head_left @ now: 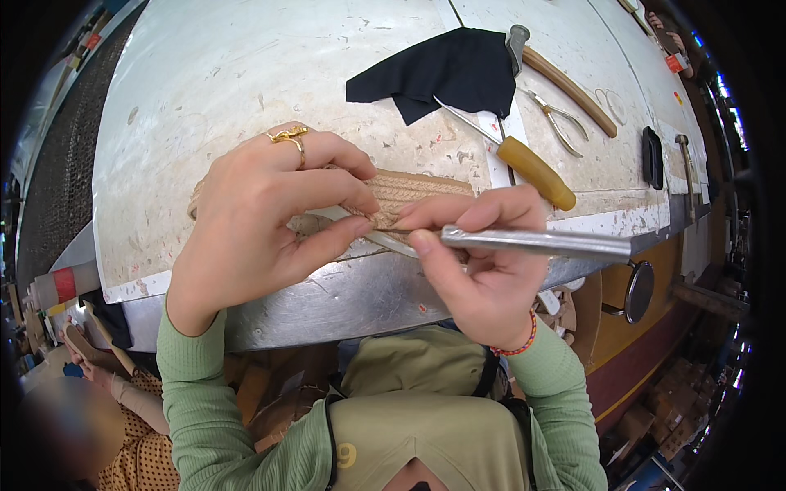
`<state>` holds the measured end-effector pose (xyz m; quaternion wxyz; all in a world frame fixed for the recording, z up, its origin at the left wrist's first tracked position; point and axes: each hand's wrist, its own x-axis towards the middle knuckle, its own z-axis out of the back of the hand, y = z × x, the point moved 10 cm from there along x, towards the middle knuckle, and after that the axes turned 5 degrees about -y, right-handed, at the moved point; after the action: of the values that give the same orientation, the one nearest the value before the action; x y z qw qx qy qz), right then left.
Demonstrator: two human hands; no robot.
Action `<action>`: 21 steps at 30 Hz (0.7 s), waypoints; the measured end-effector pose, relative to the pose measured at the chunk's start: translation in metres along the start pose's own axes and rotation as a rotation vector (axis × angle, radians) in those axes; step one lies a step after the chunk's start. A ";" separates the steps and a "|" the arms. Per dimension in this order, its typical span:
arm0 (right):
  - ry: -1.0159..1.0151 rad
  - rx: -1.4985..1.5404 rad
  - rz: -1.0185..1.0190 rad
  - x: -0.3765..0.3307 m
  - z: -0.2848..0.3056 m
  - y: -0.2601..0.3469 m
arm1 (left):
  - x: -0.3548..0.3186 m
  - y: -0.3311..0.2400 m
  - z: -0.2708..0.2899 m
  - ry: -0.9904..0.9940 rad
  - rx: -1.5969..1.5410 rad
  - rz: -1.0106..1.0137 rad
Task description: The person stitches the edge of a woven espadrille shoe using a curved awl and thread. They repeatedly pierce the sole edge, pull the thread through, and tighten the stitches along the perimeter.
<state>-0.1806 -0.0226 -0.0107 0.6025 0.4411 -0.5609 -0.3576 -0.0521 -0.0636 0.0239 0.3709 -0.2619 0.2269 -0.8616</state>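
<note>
- The left hand [258, 209] pinches the tan woven piece [422, 188] between thumb and fingers.
- The right hand [491, 299] grips a metal-handled tool [557, 242] near its thin tip, which points at the woven piece.
- The woven piece lies by the near edge of the surface [205, 82].
- Beyond, a yellow-handled tool [536, 172] points its blade onto a black cloth [442, 69].
- Right of the cloth: hammer [573, 90], pliers [558, 123].
</note>
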 end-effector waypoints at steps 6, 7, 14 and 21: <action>-0.143 0.214 -0.128 0.000 0.009 -0.009 | 0.003 -0.002 0.000 0.016 -0.008 0.004; -0.221 0.308 -0.179 -0.002 0.013 -0.014 | 0.002 -0.001 0.000 0.009 -0.011 0.010; -0.117 0.211 -0.179 0.001 0.007 -0.014 | 0.000 0.001 0.001 0.003 -0.034 0.006; -0.055 0.191 -0.235 0.003 0.006 -0.016 | 0.005 -0.007 0.003 -0.042 0.045 -0.049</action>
<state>-0.1849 -0.0315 -0.0245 0.4963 0.5491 -0.5531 -0.3825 -0.0566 -0.0633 0.0322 0.3604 -0.2769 0.1932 -0.8696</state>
